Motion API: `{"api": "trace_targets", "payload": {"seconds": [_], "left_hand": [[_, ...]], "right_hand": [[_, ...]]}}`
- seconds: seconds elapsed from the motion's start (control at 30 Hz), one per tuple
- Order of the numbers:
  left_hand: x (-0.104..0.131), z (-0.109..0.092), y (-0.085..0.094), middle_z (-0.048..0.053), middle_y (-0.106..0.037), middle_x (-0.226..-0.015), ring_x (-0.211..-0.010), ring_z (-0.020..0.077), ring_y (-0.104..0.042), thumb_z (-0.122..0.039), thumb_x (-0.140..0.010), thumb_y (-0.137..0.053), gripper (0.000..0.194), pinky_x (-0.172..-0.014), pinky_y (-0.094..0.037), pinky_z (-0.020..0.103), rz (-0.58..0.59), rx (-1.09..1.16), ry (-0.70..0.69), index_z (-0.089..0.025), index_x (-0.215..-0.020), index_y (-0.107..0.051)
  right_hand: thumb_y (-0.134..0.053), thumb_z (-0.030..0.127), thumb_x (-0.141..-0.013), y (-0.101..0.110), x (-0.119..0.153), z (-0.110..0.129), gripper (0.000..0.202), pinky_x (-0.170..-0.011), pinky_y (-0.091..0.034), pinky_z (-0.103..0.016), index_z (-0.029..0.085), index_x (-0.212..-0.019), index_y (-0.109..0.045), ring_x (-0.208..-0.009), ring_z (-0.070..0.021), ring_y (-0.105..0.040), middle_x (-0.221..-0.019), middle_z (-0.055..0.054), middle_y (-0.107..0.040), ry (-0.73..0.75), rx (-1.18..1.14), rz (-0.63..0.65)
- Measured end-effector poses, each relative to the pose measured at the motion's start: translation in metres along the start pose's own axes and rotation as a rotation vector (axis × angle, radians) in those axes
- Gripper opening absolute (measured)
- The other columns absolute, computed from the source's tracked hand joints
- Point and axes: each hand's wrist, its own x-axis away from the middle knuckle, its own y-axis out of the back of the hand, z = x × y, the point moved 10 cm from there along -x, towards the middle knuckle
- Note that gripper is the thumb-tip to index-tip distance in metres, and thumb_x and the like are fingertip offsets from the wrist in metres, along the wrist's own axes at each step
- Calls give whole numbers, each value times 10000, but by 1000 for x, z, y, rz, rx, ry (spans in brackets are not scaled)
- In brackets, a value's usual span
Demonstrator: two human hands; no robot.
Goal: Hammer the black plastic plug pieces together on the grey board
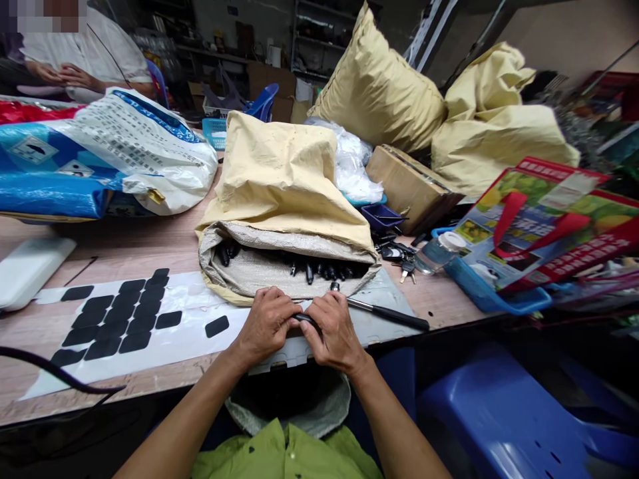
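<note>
As I look on, black patches (pixel 122 316) lie leftmost; then the left hand (pixel 269 322) pinches a small dark piece (pixel 305 319) before the open sack (pixel 287 193), the right hand (pixel 335 326) gripping its other end beside a black-handled tool (pixel 402 316). Seemingly mid-handling, it calls for steady fingers next.

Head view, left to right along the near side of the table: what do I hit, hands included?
White case → cluster of black pads → left hand → black piece held between the hands → right hand → black-handled tool → clear jar → blue tray.
</note>
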Motion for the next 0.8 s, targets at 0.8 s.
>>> {"api": "trace_targets", "payload": {"seconds": [0.8], "left_hand": [[41, -42, 11, 55, -687, -979, -968, 252, -530, -203, -890, -673, 171, -880, -413, 443, 5, 133, 27, -236, -1053, -710]], "right_hand": [[-551, 362, -930, 39, 10, -12, 167, -873, -359, -443, 218, -873, -614, -873, -230, -516, -824, -40, -608, -75, -252, -314]]}}
